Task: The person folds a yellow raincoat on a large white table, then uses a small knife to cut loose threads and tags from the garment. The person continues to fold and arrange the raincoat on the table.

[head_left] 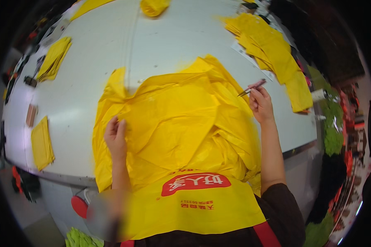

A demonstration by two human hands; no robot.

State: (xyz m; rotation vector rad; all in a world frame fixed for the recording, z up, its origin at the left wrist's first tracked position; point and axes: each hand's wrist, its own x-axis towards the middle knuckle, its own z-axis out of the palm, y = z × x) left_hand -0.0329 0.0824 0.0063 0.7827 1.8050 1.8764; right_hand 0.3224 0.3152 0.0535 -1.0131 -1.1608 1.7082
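Observation:
A large piece of thin yellow fabric (173, 119), creased and bunched, covers the near middle of the table and reaches my apron. My left hand (116, 136) is over its left part, fingers curled and thumb near the index finger, seemingly pinching the fabric; the fingertips are partly hidden. Above the right edge of the fabric, my right hand (260, 103) is closed around small pink-handled thread snips (252, 87). Their metal points face left and slightly down toward the fabric. The yellow apron (231, 208) I wear has a red printed patch.
The pale table (82, 107) carries a long stack of yellow pieces (272, 53) at the right. Folded yellow bundles lie at left, one far (54, 58) and one near (42, 143). A crumpled yellow piece (154, 7) sits at the far edge. Green material (333, 131) lies beyond the right side.

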